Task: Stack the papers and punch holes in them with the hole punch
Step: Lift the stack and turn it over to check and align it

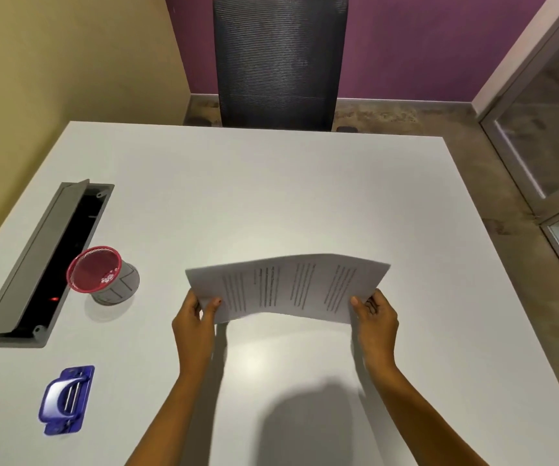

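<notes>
A stack of printed white papers [288,287] is held up off the white table [271,183], bowed upward in the middle. My left hand [195,317] grips its left short edge, thumb on top. My right hand [375,314] grips its right short edge the same way. The blue and silver hole punch [66,400] lies on the table at the near left, well apart from both hands.
A red mesh cup [100,274] on a grey base stands left of the papers. Beside it a grey cable hatch [46,260] is sunk in the table with its lid raised. A dark mesh chair [278,62] stands behind the far edge.
</notes>
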